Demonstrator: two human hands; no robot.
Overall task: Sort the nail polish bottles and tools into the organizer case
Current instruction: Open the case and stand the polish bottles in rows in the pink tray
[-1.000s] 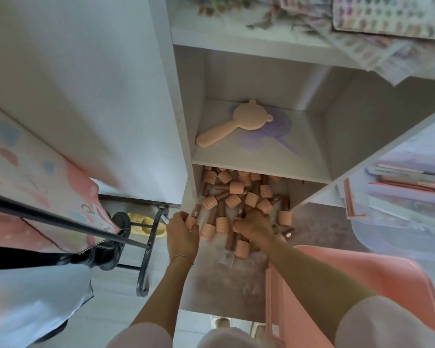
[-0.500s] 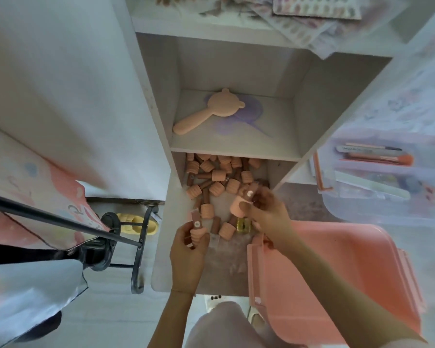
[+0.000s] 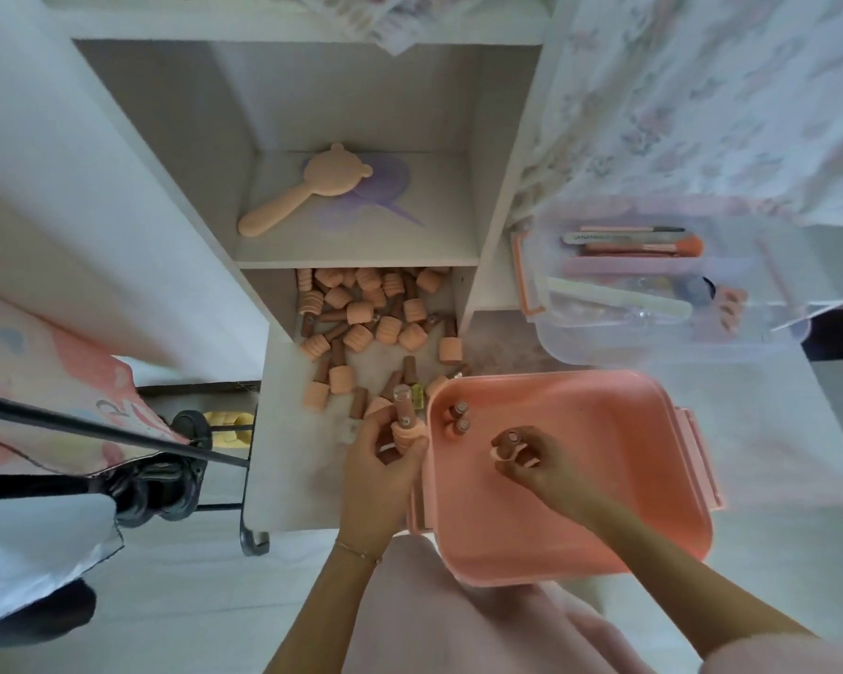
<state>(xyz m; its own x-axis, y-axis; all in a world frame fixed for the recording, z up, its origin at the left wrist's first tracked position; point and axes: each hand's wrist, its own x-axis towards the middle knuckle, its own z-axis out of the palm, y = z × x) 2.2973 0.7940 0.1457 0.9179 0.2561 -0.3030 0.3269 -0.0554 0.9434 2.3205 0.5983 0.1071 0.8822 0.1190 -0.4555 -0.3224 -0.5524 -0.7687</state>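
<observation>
Several nail polish bottles [image 3: 361,313] with peach ribbed caps lie heaped on the low shelf and spill toward me. A pink organizer case [image 3: 604,518] sits open at the lower right, with two bottles [image 3: 460,416] standing in its far left corner. My left hand [image 3: 378,467] grips a few bottles [image 3: 404,420] beside the case's left rim. Over the middle of the case, my right hand [image 3: 526,459] holds one bottle [image 3: 509,442] upright, cap down.
A clear tray [image 3: 663,342] with brushes, files and toe separators sits beyond the case at the right. A peach bear-shaped mirror [image 3: 307,187] lies on the upper shelf. A black metal rack [image 3: 191,440] and patterned fabric stand at the left.
Both hands picked bottles out of the pile and drew back. My right hand carried its bottle over the pink case; my left moved to the case's left rim.
</observation>
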